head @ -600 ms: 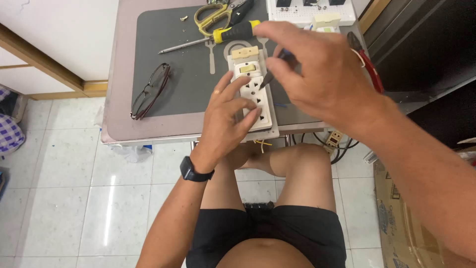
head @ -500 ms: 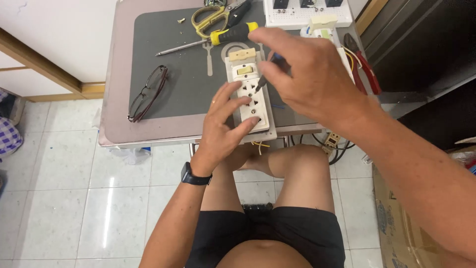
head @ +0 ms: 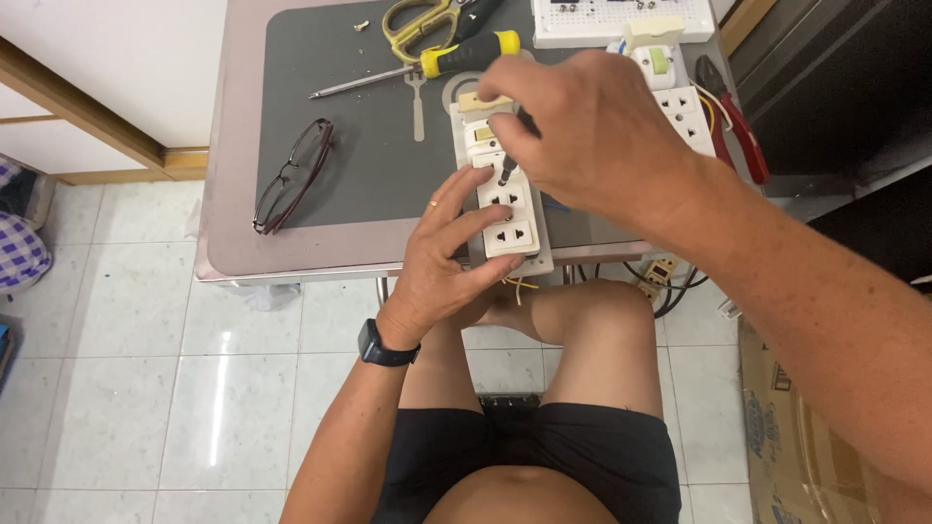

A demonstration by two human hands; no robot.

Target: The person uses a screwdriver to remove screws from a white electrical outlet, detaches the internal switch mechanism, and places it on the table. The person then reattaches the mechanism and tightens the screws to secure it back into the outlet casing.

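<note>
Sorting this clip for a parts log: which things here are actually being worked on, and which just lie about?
In use: socket strip, left hand, right hand, small tool.
Lying about: glasses, scissors, yellow screwdriver, red pliers.

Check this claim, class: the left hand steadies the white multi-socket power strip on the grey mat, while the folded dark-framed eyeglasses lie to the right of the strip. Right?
Not quite. The head view shows the dark-framed eyeglasses lying to the left of the white multi-socket power strip, not the right. The left hand does steady the strip on the grey mat.
</note>
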